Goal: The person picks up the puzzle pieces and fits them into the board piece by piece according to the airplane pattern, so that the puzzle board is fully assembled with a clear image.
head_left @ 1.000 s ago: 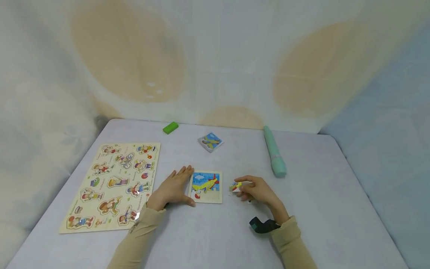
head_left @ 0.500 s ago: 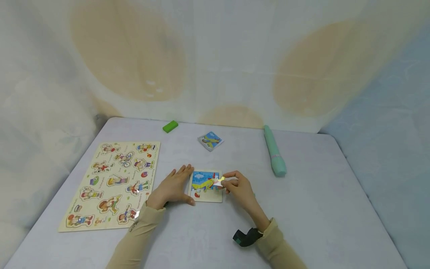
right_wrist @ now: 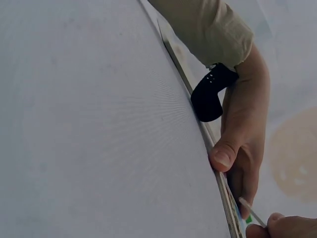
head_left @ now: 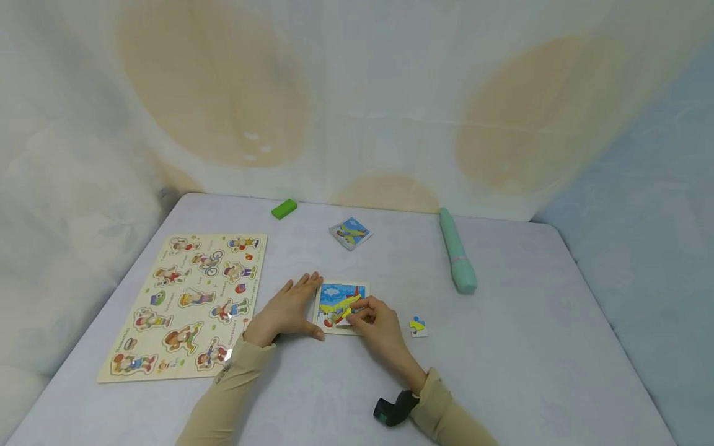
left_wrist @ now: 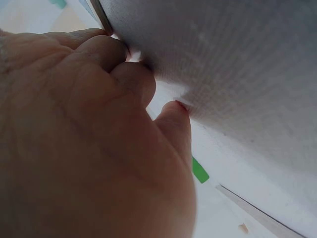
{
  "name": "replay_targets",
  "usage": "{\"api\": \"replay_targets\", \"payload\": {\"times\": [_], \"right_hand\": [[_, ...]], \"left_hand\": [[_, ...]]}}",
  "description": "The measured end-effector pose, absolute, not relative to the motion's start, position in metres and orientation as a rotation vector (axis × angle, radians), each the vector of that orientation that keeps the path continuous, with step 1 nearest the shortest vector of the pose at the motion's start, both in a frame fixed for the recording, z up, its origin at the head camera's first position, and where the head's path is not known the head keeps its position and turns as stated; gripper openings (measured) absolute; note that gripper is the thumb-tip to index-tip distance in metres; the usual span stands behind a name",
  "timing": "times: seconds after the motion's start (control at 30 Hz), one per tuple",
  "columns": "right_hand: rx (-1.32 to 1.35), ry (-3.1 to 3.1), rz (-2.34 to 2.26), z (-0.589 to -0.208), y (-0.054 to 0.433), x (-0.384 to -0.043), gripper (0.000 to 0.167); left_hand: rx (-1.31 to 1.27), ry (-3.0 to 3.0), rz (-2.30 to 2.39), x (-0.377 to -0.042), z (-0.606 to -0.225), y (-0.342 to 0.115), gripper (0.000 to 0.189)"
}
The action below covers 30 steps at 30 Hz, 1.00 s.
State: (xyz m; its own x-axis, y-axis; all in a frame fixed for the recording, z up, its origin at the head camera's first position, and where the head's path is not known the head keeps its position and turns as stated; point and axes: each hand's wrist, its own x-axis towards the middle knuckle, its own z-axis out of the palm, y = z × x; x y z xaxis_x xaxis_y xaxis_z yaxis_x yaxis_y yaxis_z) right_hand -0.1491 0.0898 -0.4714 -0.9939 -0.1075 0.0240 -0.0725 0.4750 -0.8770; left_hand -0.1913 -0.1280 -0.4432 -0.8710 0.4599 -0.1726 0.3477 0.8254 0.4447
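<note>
A small wooden jigsaw tray [head_left: 329, 331] with a yellow airplane picture lies in the middle of the table in the head view. My left hand [head_left: 286, 314] rests at its left edge, fingers spread and thumb near the lower corner. Over the lower right part of the picture, my right hand [head_left: 382, 328] pinches a jigsaw piece [head_left: 343, 321] between thumb and fingers. That piece is tilted, and the fingers cover part of it. Its thin edge shows in the right wrist view as a pale sliver [right_wrist: 253, 213]. Another jigsaw piece [head_left: 418, 327], yellow and blue, lies right of the right hand.
A large board of cartoon figures [head_left: 189, 310] lies on the left. Toward the back are a green block [head_left: 284, 209] and an airplane picture card [head_left: 351, 233]. A mint-green, club-shaped object [head_left: 457, 251] lies at the back right. Fabric walls surround the table.
My right hand has carried the jigsaw piece leftward from beside the tray to over its lower right part, uncovering the loose piece on the table. My left hand has stayed in place.
</note>
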Motion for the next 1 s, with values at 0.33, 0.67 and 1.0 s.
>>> {"api": "replay_targets", "payload": {"times": [0.33,0.67,1.0], "right_hand": [[-0.237,2.725,-1.513,-0.473,0.086,-0.150,0.015],[-0.237,2.846,-1.426,-0.476,0.080,-0.150,0.014],[-0.274,2.944,-1.273,-0.474,0.077,-0.149,0.011]], "left_hand": [[0.612,2.734,0.596,-0.191,-0.443,-0.130,0.118],[0.620,2.735,0.589,-0.193,-0.448,-0.129,0.119],[0.613,2.738,0.585,-0.194,-0.446,-0.128,0.119]]}}
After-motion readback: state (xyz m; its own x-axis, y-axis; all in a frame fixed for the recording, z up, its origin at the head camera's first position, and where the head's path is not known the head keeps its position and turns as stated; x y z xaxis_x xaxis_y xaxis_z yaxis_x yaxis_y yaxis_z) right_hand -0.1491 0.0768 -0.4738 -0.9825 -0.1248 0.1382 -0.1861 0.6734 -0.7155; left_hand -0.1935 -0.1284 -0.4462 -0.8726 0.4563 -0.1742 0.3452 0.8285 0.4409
